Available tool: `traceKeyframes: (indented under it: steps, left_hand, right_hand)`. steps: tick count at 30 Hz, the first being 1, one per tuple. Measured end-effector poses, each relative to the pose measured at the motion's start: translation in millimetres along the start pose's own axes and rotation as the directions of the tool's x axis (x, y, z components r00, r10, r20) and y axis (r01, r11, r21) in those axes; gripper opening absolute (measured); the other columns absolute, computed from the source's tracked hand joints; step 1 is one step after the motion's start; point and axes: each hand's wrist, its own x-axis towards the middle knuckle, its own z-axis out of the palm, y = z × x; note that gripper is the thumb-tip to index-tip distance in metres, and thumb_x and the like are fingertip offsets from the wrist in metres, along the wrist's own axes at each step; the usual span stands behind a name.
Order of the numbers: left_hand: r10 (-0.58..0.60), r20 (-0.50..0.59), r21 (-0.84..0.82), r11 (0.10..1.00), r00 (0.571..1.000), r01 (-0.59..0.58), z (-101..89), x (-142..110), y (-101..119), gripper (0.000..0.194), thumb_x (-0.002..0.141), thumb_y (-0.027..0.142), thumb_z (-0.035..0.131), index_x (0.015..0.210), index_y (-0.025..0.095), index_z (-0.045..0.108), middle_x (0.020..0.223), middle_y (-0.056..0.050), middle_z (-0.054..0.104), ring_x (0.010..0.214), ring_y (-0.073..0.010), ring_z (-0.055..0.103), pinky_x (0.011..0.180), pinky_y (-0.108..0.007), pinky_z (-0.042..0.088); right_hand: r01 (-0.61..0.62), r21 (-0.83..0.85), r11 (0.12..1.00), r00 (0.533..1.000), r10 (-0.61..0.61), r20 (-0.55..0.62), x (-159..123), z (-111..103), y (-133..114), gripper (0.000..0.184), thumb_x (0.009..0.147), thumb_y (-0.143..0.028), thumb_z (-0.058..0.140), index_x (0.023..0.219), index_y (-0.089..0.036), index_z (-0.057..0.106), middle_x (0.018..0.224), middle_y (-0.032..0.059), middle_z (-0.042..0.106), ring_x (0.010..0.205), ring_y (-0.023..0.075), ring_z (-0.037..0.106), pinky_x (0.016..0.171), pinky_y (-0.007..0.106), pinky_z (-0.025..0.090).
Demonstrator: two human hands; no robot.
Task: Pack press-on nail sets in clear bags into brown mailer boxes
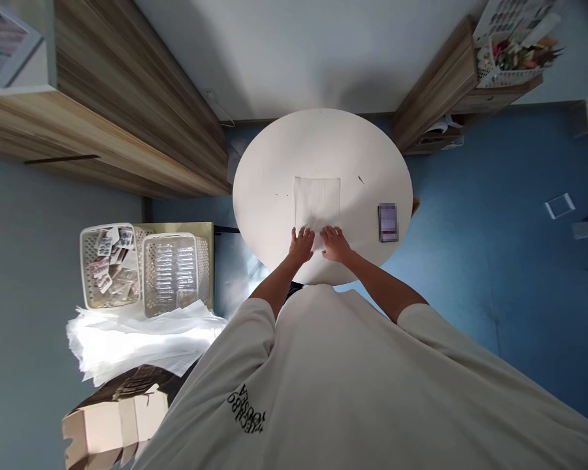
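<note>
A thin, translucent white packing sheet (318, 201) lies flat on the round white table (274, 150), with faint creases across it. At its near edge, my left hand (302, 245) has its fingers curled over the left corner. Close beside it, my right hand (336, 245) bends its fingers over the same edge on the right. A brighter white strip of the sheet shows between the two hands. The thumbs and the undersides of the fingers are mostly hidden.
A phone (388, 222) lies to the right on the table, and a small dark scrap (360, 179) nearer the sheet. At left stand a basket of small packets (84, 267), a basket of clear cases (203, 267), stacked white sheets (142, 343) and an open carton (102, 427).
</note>
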Motion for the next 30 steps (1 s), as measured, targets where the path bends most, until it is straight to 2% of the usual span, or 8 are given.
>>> traceKeyframes:
  steps: [3,7,11,14,19,24,27,30]
  left_hand:
    - [-0.018,0.015,0.013,1.0,1.0,0.017,-0.8,-8,0,0.08,0.086,0.029,0.072,0.16,0.018,0.045,0.165,-0.02,0.047,0.159,-0.0406,0.034,0.132,-0.069,0.011]
    - [-0.017,0.069,0.009,1.0,0.997,0.016,-5.0,-15,-2,0.062,0.091,0.035,0.066,0.15,0.017,0.056,0.157,-0.019,0.055,0.158,-0.0392,0.034,0.133,-0.067,0.008]
    - [-0.058,0.138,-0.005,0.998,0.989,0.059,-17.1,-13,-5,0.05,0.1,0.042,0.054,0.141,0.015,0.064,0.149,-0.02,0.062,0.158,-0.0388,0.035,0.133,-0.068,0.006]
    - [-0.134,0.121,-0.021,0.99,0.984,0.138,-28.4,-11,-8,0.049,0.104,0.039,0.047,0.144,0.015,0.062,0.152,-0.02,0.06,0.158,-0.0382,0.037,0.132,-0.068,0.009]
    - [-0.163,-0.07,-0.003,0.987,0.984,0.164,-40.2,-16,-9,0.064,0.097,0.021,0.049,0.161,0.014,0.044,0.171,-0.02,0.039,0.163,-0.0371,0.028,0.133,-0.066,0.013]
    - [-0.082,-0.029,0.022,0.996,0.996,0.083,-41.3,-15,-3,0.067,0.093,0.015,0.05,0.16,0.013,0.045,0.174,-0.02,0.032,0.165,-0.0361,0.024,0.132,-0.062,0.017]
    - [-0.024,0.023,0.022,0.999,0.999,0.024,-38.1,-7,3,0.067,0.091,0.014,0.051,0.158,0.013,0.047,0.174,-0.021,0.034,0.164,-0.0355,0.026,0.131,-0.059,0.022]
    - [0.029,0.06,0.021,0.999,0.998,-0.03,-33.2,5,8,0.071,0.089,0.012,0.052,0.16,0.016,0.046,0.174,-0.019,0.034,0.162,-0.0347,0.029,0.13,-0.056,0.025]
  right_hand:
    - [0.053,0.01,0.999,0.998,-0.053,0.031,-2,-4,-3,0.068,0.084,-0.029,0.068,0.147,-0.007,0.055,0.157,0.0271,0.051,0.152,0.0392,0.039,0.127,0.054,0.022]
    - [0.097,0.053,0.994,0.99,-0.102,0.102,-3,-9,-2,0.06,0.089,-0.036,0.064,0.143,-0.01,0.061,0.157,0.0235,0.054,0.151,0.0375,0.042,0.124,0.051,0.028]
    - [0.06,0.127,0.99,0.983,-0.081,0.167,2,-17,4,0.047,0.099,-0.036,0.053,0.139,-0.015,0.066,0.15,0.0179,0.063,0.143,0.0342,0.053,0.122,0.049,0.033]
    - [-0.051,0.192,0.98,0.987,0.021,0.157,9,-24,10,0.046,0.106,-0.037,0.042,0.14,-0.016,0.066,0.141,0.0163,0.07,0.135,0.032,0.06,0.12,0.048,0.035]
    - [-0.23,0.272,0.934,0.972,0.209,0.104,23,-27,20,0.053,0.108,-0.041,0.04,0.152,-0.016,0.055,0.146,0.0175,0.066,0.136,0.0345,0.058,0.119,0.05,0.037]
    - [-0.341,0.311,0.887,0.937,0.348,0.034,27,-20,26,0.058,0.103,-0.033,0.046,0.159,-0.017,0.043,0.164,0.018,0.048,0.15,0.0349,0.043,0.123,0.049,0.034]
    - [-0.434,0.348,0.831,0.886,0.464,-0.004,22,-16,27,0.06,0.102,-0.031,0.047,0.16,-0.018,0.04,0.167,0.0187,0.042,0.153,0.0351,0.039,0.123,0.05,0.033]
    - [-0.58,0.427,0.694,0.779,0.626,0.04,17,-12,25,0.061,0.102,-0.038,0.049,0.158,-0.016,0.04,0.159,0.0213,0.048,0.146,0.0365,0.045,0.118,0.051,0.039]
